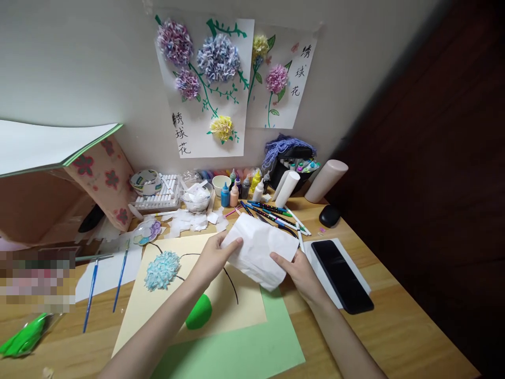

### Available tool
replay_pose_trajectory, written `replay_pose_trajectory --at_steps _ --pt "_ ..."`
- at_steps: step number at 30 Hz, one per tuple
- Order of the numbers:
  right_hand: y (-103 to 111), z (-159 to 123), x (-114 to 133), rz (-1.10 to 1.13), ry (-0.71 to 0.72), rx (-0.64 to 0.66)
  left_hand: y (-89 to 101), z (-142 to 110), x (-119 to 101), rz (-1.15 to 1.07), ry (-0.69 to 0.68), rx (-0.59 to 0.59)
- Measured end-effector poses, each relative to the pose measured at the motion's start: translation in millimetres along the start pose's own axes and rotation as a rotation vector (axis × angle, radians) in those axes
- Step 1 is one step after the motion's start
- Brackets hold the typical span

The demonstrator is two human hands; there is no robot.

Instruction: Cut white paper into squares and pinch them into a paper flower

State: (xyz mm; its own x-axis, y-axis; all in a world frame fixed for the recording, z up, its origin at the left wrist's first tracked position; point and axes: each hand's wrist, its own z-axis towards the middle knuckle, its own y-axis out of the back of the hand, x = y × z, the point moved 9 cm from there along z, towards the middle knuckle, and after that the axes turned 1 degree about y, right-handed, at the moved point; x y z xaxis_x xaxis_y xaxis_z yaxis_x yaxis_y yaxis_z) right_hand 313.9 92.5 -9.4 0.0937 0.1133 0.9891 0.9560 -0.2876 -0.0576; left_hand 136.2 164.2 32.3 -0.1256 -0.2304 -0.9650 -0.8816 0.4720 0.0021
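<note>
Fingers (pixel 235 244) of the left hand (pixel 213 256) and right hand (pixel 301 272) pinch the paper (pixel 255 246) between them; looks super light, floppy, probably tears easily, so I'd hold edges gently.

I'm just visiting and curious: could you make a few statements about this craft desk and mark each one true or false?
1. The left hand and the right hand both hold the white paper. True.
2. The phone lies to the left of the cream sheet. False: the phone lies to its right.
3. The fluffy flower on the cream sheet is light blue. True.
4. The computer mouse is white. False: the mouse is black.
5. A bright green oval lies on the cream sheet. True.
</note>
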Motion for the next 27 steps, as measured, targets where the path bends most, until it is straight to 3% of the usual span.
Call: replay_pose_trajectory --at_steps 3,7,12,19,27 --pt "-0.4 -2.3 8.0 -0.07 0.02 0.047 0.3 2.3 -0.9 0.015 -0.036 0.042" --pt "9.2 -1.9 14.8 -0.061 0.078 0.008 7.1 3.6 -2.5 0.015 -0.056 0.021" --pt "5.7 0.4 16.9 -0.021 0.128 0.107 12.4 3.1 0.3 -0.046 0.018 0.004" --pt "-0.5 -5.9 35.0 -0.104 0.308 0.113 22.4 8.1 5.6 -0.102 0.05 -0.085" --pt "-2.0 -10.5 38.0 -0.069 0.339 0.051 15.6 10.6 0.2 -0.144 -0.04 0.019"
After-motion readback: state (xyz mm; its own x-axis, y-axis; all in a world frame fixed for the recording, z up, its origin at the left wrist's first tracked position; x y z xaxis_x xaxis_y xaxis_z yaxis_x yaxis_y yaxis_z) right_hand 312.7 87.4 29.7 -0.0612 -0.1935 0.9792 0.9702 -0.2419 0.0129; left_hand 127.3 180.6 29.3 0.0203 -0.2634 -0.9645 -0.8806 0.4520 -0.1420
